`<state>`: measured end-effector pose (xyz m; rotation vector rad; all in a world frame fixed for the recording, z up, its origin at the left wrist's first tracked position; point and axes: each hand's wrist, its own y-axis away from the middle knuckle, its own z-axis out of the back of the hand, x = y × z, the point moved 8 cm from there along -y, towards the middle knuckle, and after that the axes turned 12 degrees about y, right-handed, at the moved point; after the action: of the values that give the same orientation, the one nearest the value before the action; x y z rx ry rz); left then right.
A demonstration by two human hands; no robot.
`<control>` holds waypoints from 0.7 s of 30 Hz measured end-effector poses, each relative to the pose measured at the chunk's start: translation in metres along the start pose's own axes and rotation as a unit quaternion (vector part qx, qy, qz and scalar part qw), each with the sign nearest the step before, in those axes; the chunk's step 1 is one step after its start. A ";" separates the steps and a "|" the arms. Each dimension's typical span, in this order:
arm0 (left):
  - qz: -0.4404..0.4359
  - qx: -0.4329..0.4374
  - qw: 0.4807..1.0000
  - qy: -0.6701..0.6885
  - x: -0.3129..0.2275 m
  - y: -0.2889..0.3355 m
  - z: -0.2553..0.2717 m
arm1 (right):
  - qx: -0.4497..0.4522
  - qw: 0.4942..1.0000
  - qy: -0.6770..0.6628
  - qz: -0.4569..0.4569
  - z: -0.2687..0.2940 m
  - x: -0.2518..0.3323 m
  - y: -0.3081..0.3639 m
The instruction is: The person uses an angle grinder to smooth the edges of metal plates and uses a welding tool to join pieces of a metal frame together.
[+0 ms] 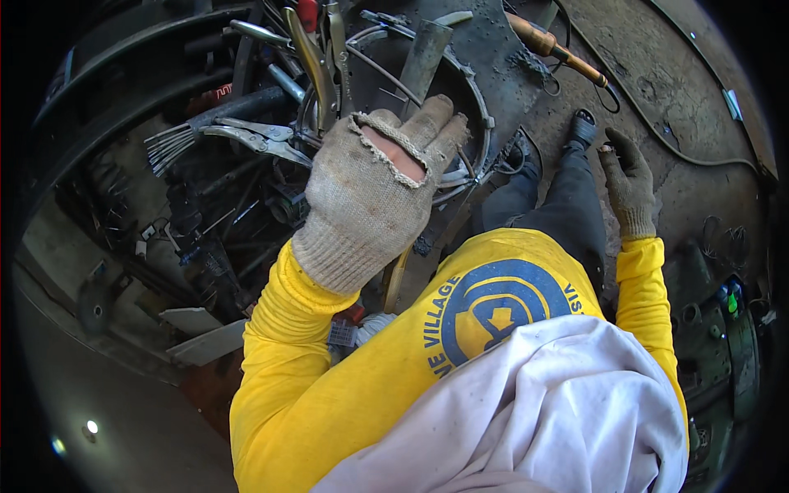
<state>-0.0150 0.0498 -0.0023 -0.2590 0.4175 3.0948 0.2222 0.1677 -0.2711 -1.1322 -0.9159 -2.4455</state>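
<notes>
My left hand (370,193), in a grey knit glove torn open across the back, is over the near side of a round metal frame (481,103). Its fingers stretch toward the upper right, close to a flat metal bar (426,62); the thumb is hidden, and no held thing shows. Beside this hand are locking pliers (255,138), with another pair of locking pliers (316,66) standing near the knuckles. On the right, my right hand (631,185) hangs low in a dirty glove, fingers loosely bent and apart from the thumb. Nothing plainly sits in it.
A worn copper-coloured, torch-like handle (538,37) lies on the metal table (485,33) and sticks out over its edge. A long cable (666,148) curves across the floor. Thin rods (171,146) poke out at the left among cluttered tools. Machinery parts (711,329) stand at the right.
</notes>
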 end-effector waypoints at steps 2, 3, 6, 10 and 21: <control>-0.001 -0.010 1.000 -0.001 0.002 0.002 -0.001 | 0.003 1.000 0.005 0.007 0.003 0.007 -0.006; 0.007 -0.016 1.000 0.005 0.004 0.002 -0.001 | 0.004 1.000 0.009 0.010 0.003 0.010 -0.009; 0.004 -0.039 0.999 0.014 0.006 0.005 -0.004 | 0.014 1.000 0.016 0.007 0.002 0.012 -0.014; 0.002 -0.048 0.998 0.026 0.006 0.002 -0.003 | 0.019 1.000 0.006 0.016 0.001 0.016 -0.018; -0.028 -0.149 0.986 0.071 0.003 0.008 0.007 | 0.015 0.997 -0.068 0.028 0.013 0.035 -0.031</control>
<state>-0.0189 0.0435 0.0064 -0.4877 -0.0565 3.0836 0.1915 0.1997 -0.2506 -1.3082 -0.9429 -2.3258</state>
